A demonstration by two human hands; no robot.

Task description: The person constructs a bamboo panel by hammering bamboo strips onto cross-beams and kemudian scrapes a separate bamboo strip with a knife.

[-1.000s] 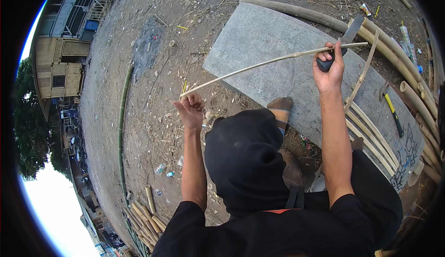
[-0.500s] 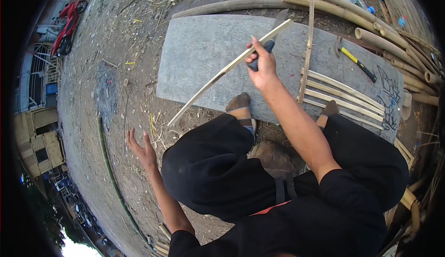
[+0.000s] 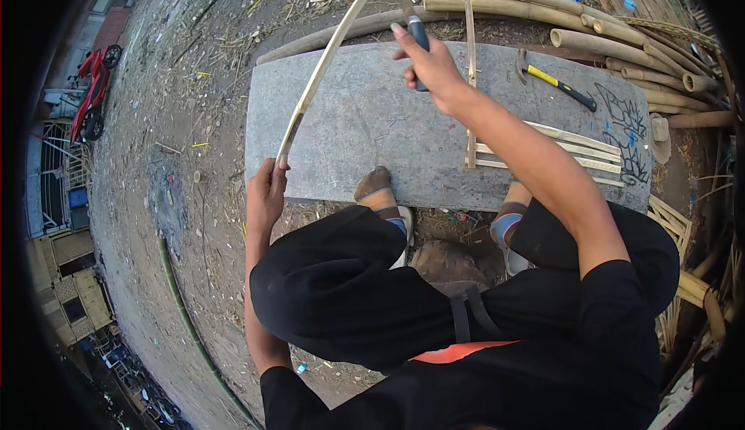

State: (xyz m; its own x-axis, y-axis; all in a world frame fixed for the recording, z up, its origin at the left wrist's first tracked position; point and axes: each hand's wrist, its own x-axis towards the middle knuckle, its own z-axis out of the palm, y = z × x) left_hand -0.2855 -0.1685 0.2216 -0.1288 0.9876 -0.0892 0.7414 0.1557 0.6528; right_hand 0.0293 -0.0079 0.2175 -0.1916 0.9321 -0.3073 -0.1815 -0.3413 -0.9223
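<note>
My left hand (image 3: 268, 197) is closed on the lower end of a long, pale bamboo strip (image 3: 331, 51), which slants up and away over the left part of a grey slab (image 3: 341, 150). In my right hand (image 3: 436, 71) is a knife (image 3: 418, 34), gripped by its dark handle, with the blade pointing away from me. Knife and strip are apart. Right of the knife, a narrow wooden stick (image 3: 470, 38) lies across the slab. Several pale bamboo slats (image 3: 582, 150) rest near the slab's right front, partly hidden by my right forearm.
A hammer (image 3: 555, 82) with a yellow and black handle lies on the slab's right side. Thick bamboo poles (image 3: 512, 9) are stacked behind and to the right. On the ground at left lies a green pole (image 3: 182, 306). A red motorcycle (image 3: 95, 92) stands far left.
My left hand has come forward and taken hold of the strip's lower end. My right hand has let go of the strip, keeping the knife, and moved away from it. The view has shifted.
</note>
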